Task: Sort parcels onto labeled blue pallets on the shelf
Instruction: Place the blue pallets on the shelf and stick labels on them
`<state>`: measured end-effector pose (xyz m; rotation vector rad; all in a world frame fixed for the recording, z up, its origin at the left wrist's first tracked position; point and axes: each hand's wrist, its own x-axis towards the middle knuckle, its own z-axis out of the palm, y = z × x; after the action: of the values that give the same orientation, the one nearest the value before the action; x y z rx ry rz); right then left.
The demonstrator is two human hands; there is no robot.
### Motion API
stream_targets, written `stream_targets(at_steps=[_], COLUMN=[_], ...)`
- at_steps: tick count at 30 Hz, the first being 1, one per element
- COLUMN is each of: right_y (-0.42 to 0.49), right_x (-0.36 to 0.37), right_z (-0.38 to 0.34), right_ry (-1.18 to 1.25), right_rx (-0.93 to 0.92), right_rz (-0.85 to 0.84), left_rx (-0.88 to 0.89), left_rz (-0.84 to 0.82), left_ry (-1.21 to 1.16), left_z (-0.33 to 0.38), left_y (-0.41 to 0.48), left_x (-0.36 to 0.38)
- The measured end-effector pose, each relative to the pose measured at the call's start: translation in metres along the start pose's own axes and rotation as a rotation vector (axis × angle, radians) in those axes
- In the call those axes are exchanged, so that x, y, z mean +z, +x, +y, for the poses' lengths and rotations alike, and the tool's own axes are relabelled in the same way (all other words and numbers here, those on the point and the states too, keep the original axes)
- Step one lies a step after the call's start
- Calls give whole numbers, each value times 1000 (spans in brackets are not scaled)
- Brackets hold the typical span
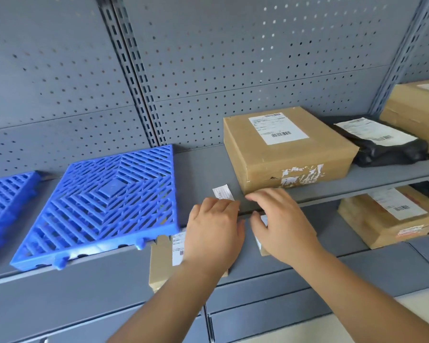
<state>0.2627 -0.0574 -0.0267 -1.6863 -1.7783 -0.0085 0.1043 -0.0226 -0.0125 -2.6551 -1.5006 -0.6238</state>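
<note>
A blue slatted pallet (104, 204) lies on the grey shelf (201, 169), overhanging its front edge. A second blue pallet (3, 194) shows at the far left. To the right of the gap stands a brown cardboard parcel (287, 154) with a white shipping label. My left hand (213, 231) is at the shelf's front edge, fingers closed on the near end of a small white label (223, 192) that lies on the bare shelf between pallet and parcel. My right hand (282, 224) hovers with fingers spread just in front of the parcel's near corner, holding nothing.
A black poly-bag parcel (386, 147) and a larger cardboard box (416, 107) sit further right on the same shelf. On the lower shelf are more cardboard parcels (386, 219) (161, 263), one partly hidden behind my hands. Perforated grey panels form the back wall.
</note>
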Motion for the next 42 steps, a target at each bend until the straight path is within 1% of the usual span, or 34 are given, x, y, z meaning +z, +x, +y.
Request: stream_targets(at_steps=[4, 9, 14, 19, 25, 30, 35, 40, 42], right_y=[0, 0, 3, 3, 7, 23, 44, 54, 56], right_x=[3, 6, 7, 12, 22, 27, 40, 65, 75], right_z=[8, 9, 2, -7, -23, -50, -90, -138, -155], right_ry=[20, 35, 53, 67, 77, 49, 73, 85, 98], right_rx=[-56, -115, -161, -180, -215, -237, -287, -330, -342], right_rz=[-15, -24, -65, -61, -3, 48, 97, 162, 163], left_rx=[-46, -66, -34, -35, -3, -20, -14, -10, -32], left_rz=[-3, 45, 51, 148, 253, 318, 367, 381, 377], left_ry=[-24, -46, -53, -116, -182, -200, -198, -143, -125], left_z=[6, 1, -8, -14, -31, -63, -115, -168, -187], left_y=[-7, -15, -18, -29, -34, -37, -42, -54, -60], left_x=[2, 2, -3, -15, -34, -53, -75, -98, -103])
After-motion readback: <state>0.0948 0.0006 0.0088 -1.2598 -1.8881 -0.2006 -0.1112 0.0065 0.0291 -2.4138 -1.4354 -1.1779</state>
